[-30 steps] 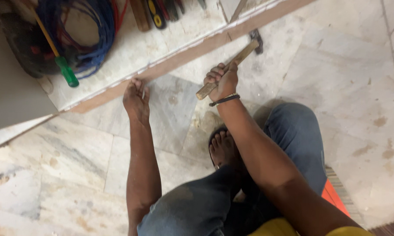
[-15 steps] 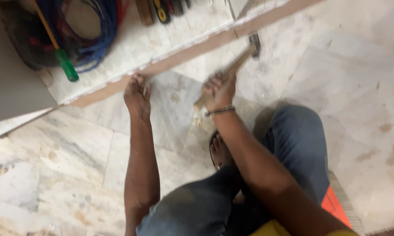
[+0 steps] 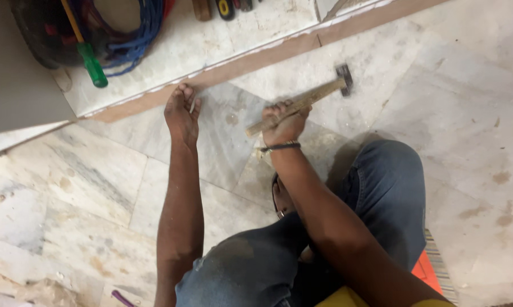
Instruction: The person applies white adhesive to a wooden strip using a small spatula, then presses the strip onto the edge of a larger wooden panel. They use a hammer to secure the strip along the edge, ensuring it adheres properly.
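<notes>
My right hand (image 3: 283, 124) grips the wooden handle of a hammer (image 3: 319, 94), whose dark metal head points up and right above the marble floor. My left hand (image 3: 182, 111) rests against the brown strip (image 3: 250, 61) along the step edge, pinching a small thin nail (image 3: 192, 104) between its fingers. The hammer head is well to the right of the left hand. A dark bracelet circles my right wrist.
On the raised white ledge (image 3: 222, 34) lie a green-handled screwdriver (image 3: 90, 63), a coil of blue cable (image 3: 137, 28) and several tool handles at the top edge. A grey panel (image 3: 17, 96) stands at left. My bent legs in jeans fill the lower middle.
The hammer has swung back and to the right, its head now lower and away from the brown strip. My left hand stays at the strip.
</notes>
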